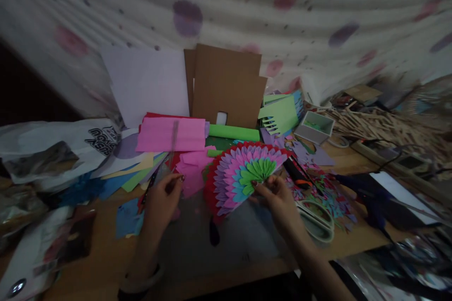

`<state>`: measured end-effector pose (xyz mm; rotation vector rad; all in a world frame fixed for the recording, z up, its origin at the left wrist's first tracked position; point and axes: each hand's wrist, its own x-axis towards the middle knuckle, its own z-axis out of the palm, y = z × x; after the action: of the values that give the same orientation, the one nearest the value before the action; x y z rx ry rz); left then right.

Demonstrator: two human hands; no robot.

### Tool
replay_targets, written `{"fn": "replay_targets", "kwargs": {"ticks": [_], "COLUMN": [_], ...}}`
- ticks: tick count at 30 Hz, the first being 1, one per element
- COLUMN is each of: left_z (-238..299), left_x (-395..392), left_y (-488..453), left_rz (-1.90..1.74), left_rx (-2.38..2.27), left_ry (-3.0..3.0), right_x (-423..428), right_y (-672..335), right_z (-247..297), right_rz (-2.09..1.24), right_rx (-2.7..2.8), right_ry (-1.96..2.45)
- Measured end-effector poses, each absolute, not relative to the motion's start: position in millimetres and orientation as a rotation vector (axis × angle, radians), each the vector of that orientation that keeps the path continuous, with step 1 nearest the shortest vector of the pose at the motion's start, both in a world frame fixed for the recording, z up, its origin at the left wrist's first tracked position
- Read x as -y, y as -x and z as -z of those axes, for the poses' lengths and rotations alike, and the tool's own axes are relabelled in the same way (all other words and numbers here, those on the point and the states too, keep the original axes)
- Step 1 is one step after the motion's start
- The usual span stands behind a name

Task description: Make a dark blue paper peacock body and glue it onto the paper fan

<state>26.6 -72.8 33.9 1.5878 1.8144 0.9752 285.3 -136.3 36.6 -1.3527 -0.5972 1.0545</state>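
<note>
My right hand (270, 190) pinches the paper fan (231, 186) near its green centre (259, 171), above the dark mat (247, 247) — squeezing harder could crease it. My left hand (167, 194) curls, fingertips close; whether it holds anything, I can't tell.

I see a wooden worktop (102, 258) in pale brown, its surface dull under dim, greyish light. Behind the worktop, a whitish cloth (233, 4) hangs across the full width of my view like a backdrop, its soft folds sagging sideways. Large blurred spots in pink and purple mark it, with small dark dots between them. The surface behind this cloth is hidden from me. Beyond the worktop's far left, I get a nearly black area (24, 89) below the cloth's slanting edge. The space below the worktop's front edge also looks very dark.
</note>
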Motion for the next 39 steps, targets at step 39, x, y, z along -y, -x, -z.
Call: {"fn": "replay_targets", "kwargs": {"ticks": [39], "left_z": [-25.1], "left_x": [64.6], "left_y": [-71.1], "left_rz": [-1.046], "left_rx": [-1.379], "left_ry": [-1.238], "right_x": [59.0], "right_y": [-277.3], "right_z": [-43.9], "right_rz": [-1.084], "right_rx": [0.776], "right_ry": [1.125]}}
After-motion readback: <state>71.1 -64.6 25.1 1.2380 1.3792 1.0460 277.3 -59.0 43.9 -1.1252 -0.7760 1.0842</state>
